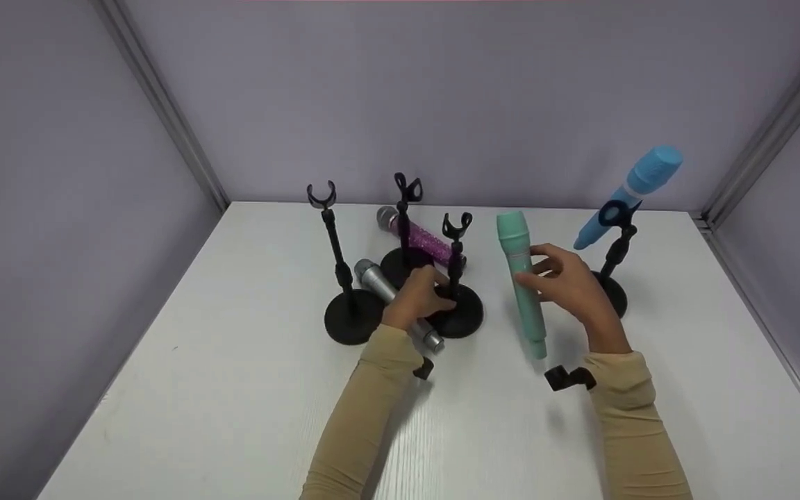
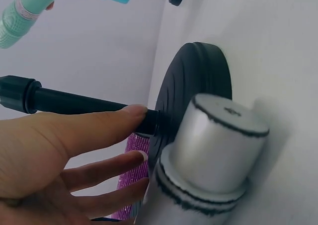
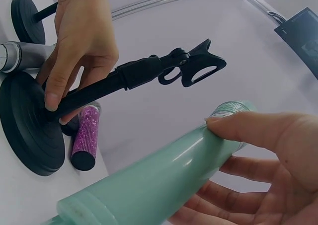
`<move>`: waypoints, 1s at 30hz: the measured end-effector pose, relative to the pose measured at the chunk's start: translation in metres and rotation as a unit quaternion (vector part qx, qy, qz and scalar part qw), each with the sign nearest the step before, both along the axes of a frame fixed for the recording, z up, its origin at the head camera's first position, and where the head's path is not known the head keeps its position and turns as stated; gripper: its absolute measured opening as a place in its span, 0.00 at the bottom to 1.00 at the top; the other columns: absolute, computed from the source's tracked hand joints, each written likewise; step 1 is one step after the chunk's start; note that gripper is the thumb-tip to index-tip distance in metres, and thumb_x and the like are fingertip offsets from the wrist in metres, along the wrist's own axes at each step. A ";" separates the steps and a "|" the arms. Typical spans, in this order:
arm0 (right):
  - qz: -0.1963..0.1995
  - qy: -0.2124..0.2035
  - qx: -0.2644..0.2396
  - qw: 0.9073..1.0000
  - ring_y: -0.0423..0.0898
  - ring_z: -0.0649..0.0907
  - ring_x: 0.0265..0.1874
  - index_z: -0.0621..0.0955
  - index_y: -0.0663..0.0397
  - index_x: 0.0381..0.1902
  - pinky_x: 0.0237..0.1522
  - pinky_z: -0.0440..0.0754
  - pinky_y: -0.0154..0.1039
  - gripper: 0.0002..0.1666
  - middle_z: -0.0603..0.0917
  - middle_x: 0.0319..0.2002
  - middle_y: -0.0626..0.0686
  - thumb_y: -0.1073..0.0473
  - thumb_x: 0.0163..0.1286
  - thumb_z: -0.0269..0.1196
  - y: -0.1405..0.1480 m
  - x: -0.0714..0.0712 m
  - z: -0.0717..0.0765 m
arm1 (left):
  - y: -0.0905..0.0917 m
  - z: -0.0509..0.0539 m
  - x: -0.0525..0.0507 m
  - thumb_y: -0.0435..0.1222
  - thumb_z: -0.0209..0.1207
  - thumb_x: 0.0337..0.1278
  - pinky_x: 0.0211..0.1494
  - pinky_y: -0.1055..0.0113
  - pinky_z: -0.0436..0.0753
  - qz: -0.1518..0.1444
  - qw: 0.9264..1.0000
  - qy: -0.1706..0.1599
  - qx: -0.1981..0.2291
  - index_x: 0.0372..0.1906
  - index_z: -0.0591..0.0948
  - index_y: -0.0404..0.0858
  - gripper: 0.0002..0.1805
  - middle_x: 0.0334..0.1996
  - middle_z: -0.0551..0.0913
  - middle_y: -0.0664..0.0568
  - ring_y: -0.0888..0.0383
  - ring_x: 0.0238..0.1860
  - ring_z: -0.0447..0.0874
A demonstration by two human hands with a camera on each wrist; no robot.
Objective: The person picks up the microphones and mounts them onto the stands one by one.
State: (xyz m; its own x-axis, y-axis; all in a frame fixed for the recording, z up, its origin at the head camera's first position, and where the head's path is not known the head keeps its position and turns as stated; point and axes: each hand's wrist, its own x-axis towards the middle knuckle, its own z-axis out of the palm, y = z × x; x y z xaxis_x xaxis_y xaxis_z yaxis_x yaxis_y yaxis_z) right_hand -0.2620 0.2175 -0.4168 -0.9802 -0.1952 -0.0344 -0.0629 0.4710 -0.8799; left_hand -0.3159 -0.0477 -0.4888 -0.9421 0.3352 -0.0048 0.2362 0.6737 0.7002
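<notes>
My right hand (image 1: 567,281) grips a mint-green microphone (image 1: 523,292) between thumb and fingers, its head up and its tail tilted down above the table. In the right wrist view the thumb lies along the microphone's body near its ringed neck. My left hand (image 1: 417,298) holds the lower pole of a black microphone stand (image 1: 457,267), just above its round base; the clip on top holds nothing. Beside that base lies a silver microphone (image 1: 374,278), partly hidden by the left hand. Its tail end looms close in the left wrist view.
Behind the held stand lies a glittery purple microphone (image 1: 431,244). Two other stands hold nothing, one on the left (image 1: 350,316) and one at the back (image 1: 403,226). At right, a blue microphone (image 1: 632,191) sits slanted in another stand's clip (image 1: 619,214). Walls (image 1: 442,104) border the white table (image 1: 247,389).
</notes>
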 end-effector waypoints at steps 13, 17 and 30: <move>-0.002 0.040 -0.001 0.999 0.62 0.82 0.57 0.68 0.58 0.75 0.53 0.88 0.55 0.40 0.80 0.61 0.70 0.48 0.73 0.67 0.010 0.001 0.004 | 0.017 0.001 0.006 0.29 0.73 0.54 0.54 0.61 0.87 -0.016 1.000 0.009 -0.024 0.46 0.89 0.33 0.13 0.44 0.91 0.43 0.51 0.48 0.89; -0.005 0.050 0.000 0.999 0.61 0.83 0.56 0.69 0.58 0.75 0.52 0.88 0.54 0.39 0.80 0.61 0.70 0.48 0.73 0.67 0.014 0.002 0.005 | 0.023 0.000 0.008 0.28 0.74 0.51 0.53 0.63 0.87 -0.016 0.999 0.011 -0.025 0.44 0.90 0.33 0.13 0.42 0.92 0.44 0.53 0.45 0.89; -0.015 0.074 0.008 0.997 0.63 0.84 0.57 0.66 0.56 0.77 0.55 0.86 0.55 0.41 0.79 0.64 0.70 0.46 0.75 0.65 0.021 0.005 0.010 | 0.036 -0.002 0.018 0.29 0.76 0.49 0.47 0.69 0.86 -0.031 0.999 0.015 -0.042 0.42 0.91 0.34 0.13 0.38 0.92 0.47 0.59 0.40 0.85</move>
